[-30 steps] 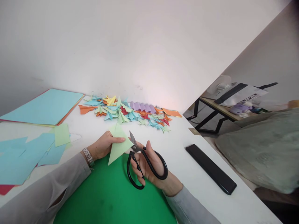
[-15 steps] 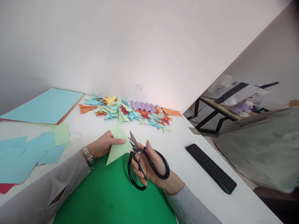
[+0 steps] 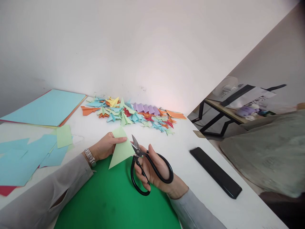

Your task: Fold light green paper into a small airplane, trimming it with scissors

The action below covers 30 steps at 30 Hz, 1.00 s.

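My left hand (image 3: 106,146) pinches a pale green triangle of paper (image 3: 121,152), thumb on top and fingers underneath. A pair of black-handled scissors (image 3: 152,165) is in my right hand (image 3: 154,171), with my fingers through the loops. The scissor blades are spread and lie at the right edge of the paper; whether they touch it I cannot tell. Both hands are above a green sheet (image 3: 114,197) on the white table (image 3: 181,156). Behind them lies a pile of small folded paper shapes (image 3: 126,114) in several colours.
A stack of large coloured sheets (image 3: 47,108) lies at the back left, with loose blue pieces of paper (image 3: 21,162) in front. At right rests a long black case (image 3: 215,171). Beyond the table edge are another table (image 3: 221,109) and a grey-green cloth (image 3: 264,152).
Hands, paper and scissors hold almost the same pose; the paper has shifted very slightly. The whole view has moved a few pixels.
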Tool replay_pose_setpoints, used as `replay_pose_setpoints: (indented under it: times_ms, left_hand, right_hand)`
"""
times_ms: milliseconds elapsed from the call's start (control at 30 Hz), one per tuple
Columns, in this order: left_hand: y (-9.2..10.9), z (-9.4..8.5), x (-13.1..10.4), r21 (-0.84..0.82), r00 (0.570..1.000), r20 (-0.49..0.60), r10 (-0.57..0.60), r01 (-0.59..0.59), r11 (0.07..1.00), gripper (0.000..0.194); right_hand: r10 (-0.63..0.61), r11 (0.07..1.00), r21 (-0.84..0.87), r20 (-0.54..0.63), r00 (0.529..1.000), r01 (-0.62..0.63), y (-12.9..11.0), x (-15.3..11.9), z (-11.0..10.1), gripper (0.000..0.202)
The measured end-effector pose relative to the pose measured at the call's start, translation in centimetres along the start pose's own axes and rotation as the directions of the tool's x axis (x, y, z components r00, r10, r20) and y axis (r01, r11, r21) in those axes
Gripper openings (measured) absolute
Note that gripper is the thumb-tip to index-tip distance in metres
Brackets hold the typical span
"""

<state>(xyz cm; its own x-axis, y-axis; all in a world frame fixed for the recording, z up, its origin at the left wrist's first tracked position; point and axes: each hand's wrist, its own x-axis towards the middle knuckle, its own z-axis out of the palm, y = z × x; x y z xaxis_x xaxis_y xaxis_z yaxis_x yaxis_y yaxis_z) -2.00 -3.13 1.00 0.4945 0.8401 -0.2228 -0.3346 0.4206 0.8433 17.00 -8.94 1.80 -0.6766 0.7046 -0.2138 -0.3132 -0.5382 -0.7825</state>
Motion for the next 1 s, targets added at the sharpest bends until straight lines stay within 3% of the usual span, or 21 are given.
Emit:
replay_pose_setpoints:
  times_ms: [400,1000]
  left_hand:
    - [-0.27,-0.08,0.27,-0.003,0.999,-0.033,-0.005,0.004,1.000,0.020]
    - [0.11,-0.13,0.02,-0.009,1.000,0.027,-0.007,0.007,1.000,0.021]
  right_hand:
    - [-0.035,0.999,-0.006,-0.105,0.994,0.034,0.17,0.11,0.22,0.063]
    - [0.002,1.000,-0.030,-0.062,0.998,-0.004,-0.36,-0.19,0.06,0.062]
